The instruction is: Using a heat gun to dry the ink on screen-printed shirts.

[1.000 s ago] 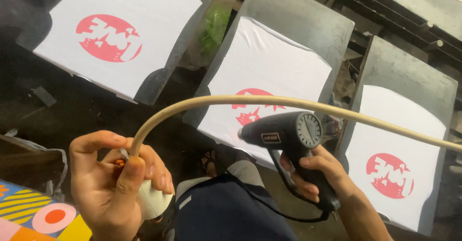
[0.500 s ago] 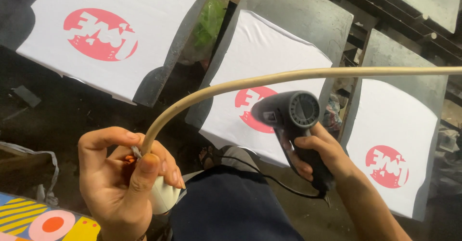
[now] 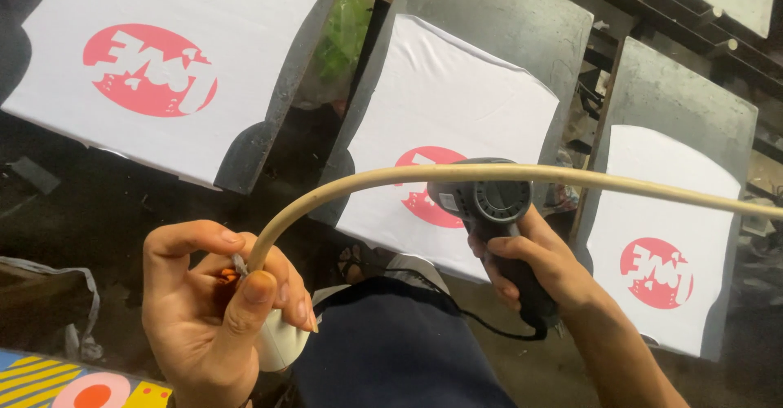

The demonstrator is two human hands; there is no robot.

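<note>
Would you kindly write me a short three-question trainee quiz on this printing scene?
1. True or false: the right hand grips a dark heat gun by its handle.
2. Which does the left hand pinch? A) a brush B) the end of a cream cable C) a shirt
3. Fill in: each white shirt on its grey board bears a round ____ print.

Key: 1 true; 2 B; 3 red. The cable arches from the left hand across the gun and off the right edge of the view. Three printed shirts show.
</note>
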